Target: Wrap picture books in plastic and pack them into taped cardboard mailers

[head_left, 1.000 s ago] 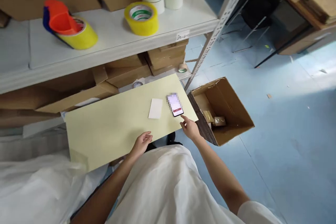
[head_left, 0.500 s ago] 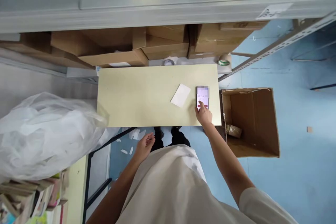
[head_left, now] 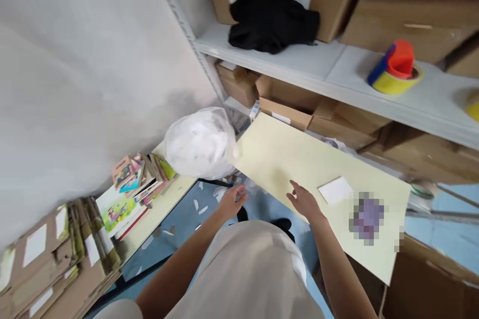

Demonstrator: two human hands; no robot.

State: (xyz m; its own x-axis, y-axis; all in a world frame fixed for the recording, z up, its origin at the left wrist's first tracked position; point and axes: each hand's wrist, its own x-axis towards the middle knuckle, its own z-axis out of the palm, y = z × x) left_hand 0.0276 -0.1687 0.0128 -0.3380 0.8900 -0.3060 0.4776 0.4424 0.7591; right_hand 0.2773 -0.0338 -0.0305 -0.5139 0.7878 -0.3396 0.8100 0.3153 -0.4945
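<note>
My right hand hovers at the near edge of the pale yellow table, index finger stretched out and fingers apart, with nothing in it. To its right on the tabletop lies a white card or folded paper. Beyond that, a phone lies on the table, blurred by blocky pixels. My left hand hangs in front of my body, off the table, with fingers loosely bent and apart; it holds nothing.
At the left, a side table carries stacked books. Flattened cardboard is piled in the near left corner. A stuffed white plastic bag sits by the table's left end. Shelves with boxes run behind; an open carton stands right.
My right hand has left the phone screen and moved left to the table's near edge. The view has turned left, bringing the books, cardboard and wall into sight.
</note>
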